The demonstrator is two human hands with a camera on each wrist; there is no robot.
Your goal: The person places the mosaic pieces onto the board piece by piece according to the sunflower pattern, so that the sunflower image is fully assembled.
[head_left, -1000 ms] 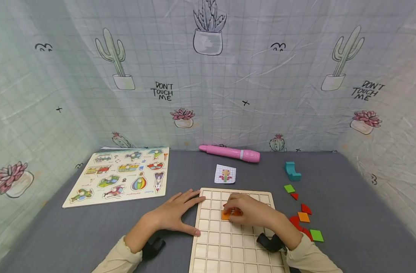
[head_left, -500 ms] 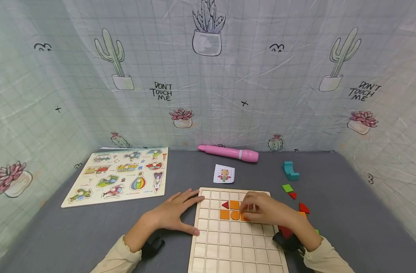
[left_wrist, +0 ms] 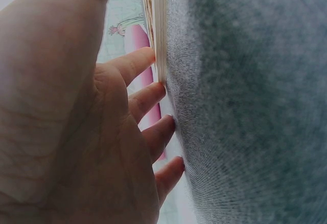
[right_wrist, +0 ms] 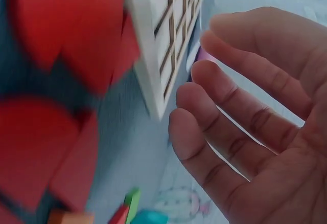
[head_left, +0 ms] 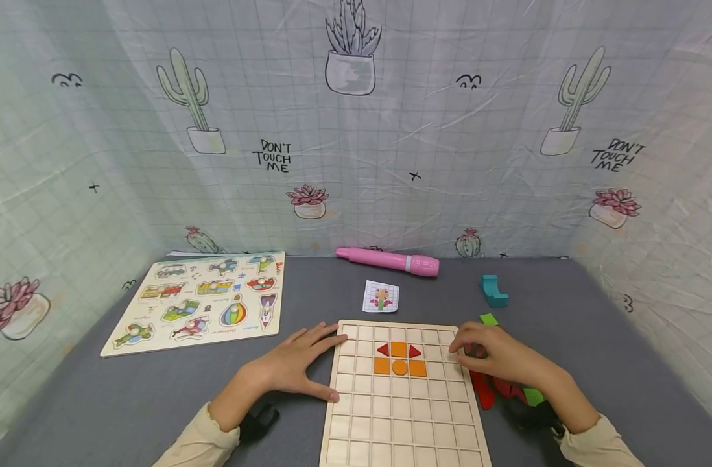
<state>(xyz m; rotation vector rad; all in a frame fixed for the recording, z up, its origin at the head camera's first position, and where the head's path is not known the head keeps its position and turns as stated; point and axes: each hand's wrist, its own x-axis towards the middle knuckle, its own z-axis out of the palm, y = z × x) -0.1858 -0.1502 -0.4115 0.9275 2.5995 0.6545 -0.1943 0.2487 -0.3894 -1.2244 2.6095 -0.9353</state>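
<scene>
A wooden grid board (head_left: 391, 421) lies in front of me. Near its top sit two red triangles (head_left: 414, 351), an orange circle (head_left: 399, 367) and three orange squares (head_left: 382, 366). My left hand (head_left: 309, 357) lies flat on the grey table, its fingers (left_wrist: 148, 101) against the board's left edge (left_wrist: 161, 29). My right hand (head_left: 478, 350) hovers at the board's right edge over loose red pieces (head_left: 481, 389). In the right wrist view its fingers (right_wrist: 230, 106) are relaxed and hold nothing, with the red pieces (right_wrist: 56, 55) close below.
Green pieces (head_left: 489, 319) and a teal block (head_left: 493, 292) lie to the right. A pattern card (head_left: 381, 296) and a pink pen (head_left: 388, 261) sit behind the board. A picture puzzle board (head_left: 201, 301) lies at the left. Printed cloth walls enclose the table.
My right hand has moved right, off the board to the loose pieces, leaving a second red triangle and the orange pieces uncovered. The left hand has stayed put.
</scene>
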